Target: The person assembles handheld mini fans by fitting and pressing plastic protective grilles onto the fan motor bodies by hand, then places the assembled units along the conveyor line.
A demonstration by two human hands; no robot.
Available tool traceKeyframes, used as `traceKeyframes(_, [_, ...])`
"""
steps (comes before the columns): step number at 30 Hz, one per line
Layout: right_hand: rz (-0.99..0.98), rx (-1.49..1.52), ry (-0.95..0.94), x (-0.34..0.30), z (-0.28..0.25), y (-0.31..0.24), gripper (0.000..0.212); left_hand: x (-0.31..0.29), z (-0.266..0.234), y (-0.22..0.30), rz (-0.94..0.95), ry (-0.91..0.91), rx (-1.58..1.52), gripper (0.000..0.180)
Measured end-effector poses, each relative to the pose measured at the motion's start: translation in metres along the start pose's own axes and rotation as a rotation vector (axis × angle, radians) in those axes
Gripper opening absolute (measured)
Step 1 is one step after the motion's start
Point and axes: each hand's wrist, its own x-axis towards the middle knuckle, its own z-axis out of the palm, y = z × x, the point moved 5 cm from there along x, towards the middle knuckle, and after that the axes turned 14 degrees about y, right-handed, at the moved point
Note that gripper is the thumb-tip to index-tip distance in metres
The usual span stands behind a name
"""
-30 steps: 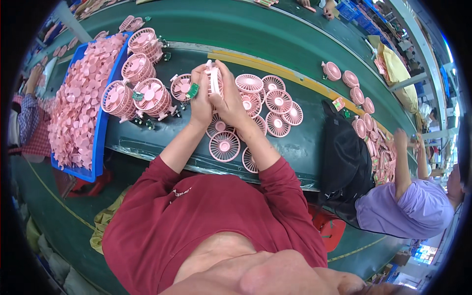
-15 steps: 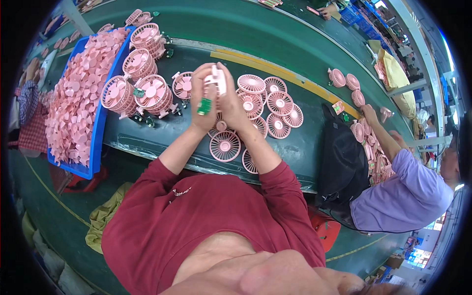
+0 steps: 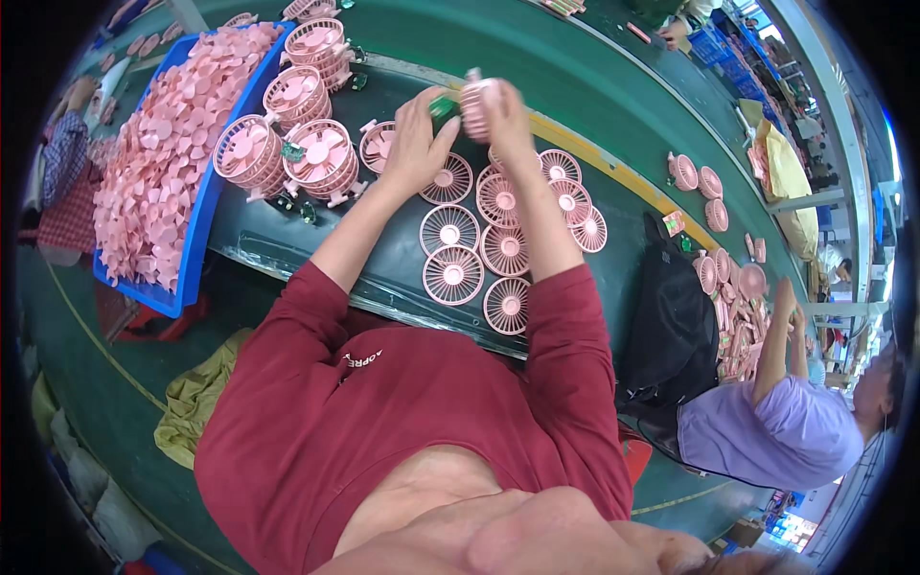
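My right hand (image 3: 510, 125) is closed around a pink fan housing (image 3: 475, 111), lifted over the dark green work surface and slightly blurred. Just left of it, a green circuit board (image 3: 443, 107) sits between the thumb and fingers of my left hand (image 3: 418, 144). Whether a wire joins the board to the housing cannot be made out. Under and in front of my hands lie several round pink fan grilles (image 3: 453, 275), some overlapping. To the left stand stacks of pink fan housings with blades (image 3: 320, 153), with small green boards hanging from them.
A blue tray (image 3: 196, 244) heaped with pink fan blades (image 3: 182, 163) stands at the left. A yellow strip (image 3: 613, 172) runs along the conveyor side. At right, a black bag (image 3: 666, 326) lies near a co-worker in a lilac shirt (image 3: 767, 436), beside more pink parts.
My hands, together around the fan housing before, have moved forward and come apart. The housing is now in my right hand, the board by my left fingers. The co-worker's arms have drawn back.
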Motion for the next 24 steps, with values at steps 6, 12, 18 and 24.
traceKeyframes(6, [-0.279, -0.697, 0.338, 0.033, -0.083, 0.044, 0.068, -0.011, -0.016, -0.032, 0.070, -0.066, 0.495, 0.049])
traceKeyframes(12, [-0.345, -0.688, -0.144, -0.034, -0.053, 0.030, 0.058, -0.013, -0.003, -0.044, 0.001, -0.204, 0.344, 0.055])
traceKeyframes(18, [-0.263, -0.711, -0.133, -0.034, -0.059, 0.025, 0.056, -0.008, -0.006, -0.021, 0.081, -0.063, 0.200, 0.051])
traceKeyframes(24, [-0.534, -0.489, -0.064, -0.057, -0.012, -0.038, 0.065, -0.012, -0.031, -0.016, -0.116, -0.032, 0.113, 0.039])
